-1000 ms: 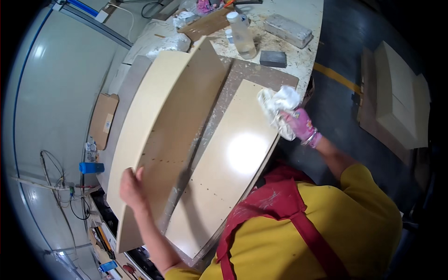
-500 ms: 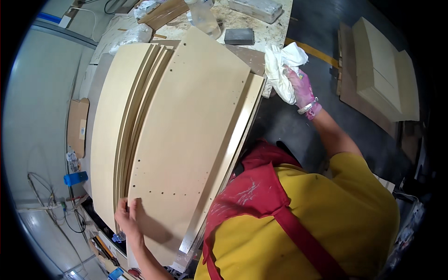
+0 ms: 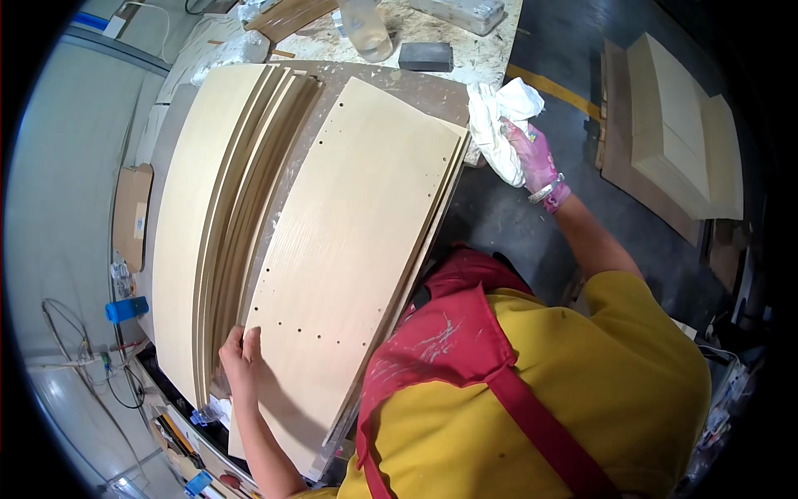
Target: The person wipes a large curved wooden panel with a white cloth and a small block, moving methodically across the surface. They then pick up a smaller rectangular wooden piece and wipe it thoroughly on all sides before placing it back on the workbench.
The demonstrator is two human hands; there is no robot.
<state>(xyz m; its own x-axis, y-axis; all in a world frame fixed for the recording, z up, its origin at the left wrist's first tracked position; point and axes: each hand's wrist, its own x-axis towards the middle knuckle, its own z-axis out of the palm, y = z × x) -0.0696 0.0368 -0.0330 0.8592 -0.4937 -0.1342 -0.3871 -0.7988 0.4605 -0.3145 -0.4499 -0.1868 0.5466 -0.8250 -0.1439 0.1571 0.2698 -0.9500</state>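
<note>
A pale wood panel with rows of small drilled holes (image 3: pixel 332 224) lies in front of me, on top of another panel whose edge shows on the right. My left hand (image 3: pixel 241 358), bare, grips its left edge near the lower end, thumb on the top face and fingers at the rim. Off the far right corner, my right hand (image 3: pixel 534 156) in a stained pink glove is closed round a bunched white cloth (image 3: pixel 499 125). Left of the panel stands a stack of curved pale boards (image 3: pixel 208 208), with a gap between the two.
On the paint-spotted worktable (image 3: pixel 416 25) at the back are a dark grey block (image 3: pixel 426 56), a clear plastic bottle (image 3: pixel 366 33) and a plastic-wrapped bar (image 3: pixel 461 12). More pale panels (image 3: pixel 682 133) are piled on the right. A blue clamp-like piece (image 3: pixel 126 309) is at the left.
The drilled panel has moved right and toward me, widening the gap to the curved boards. My left hand has shifted slightly right with it; my right hand and the cloth have barely moved.
</note>
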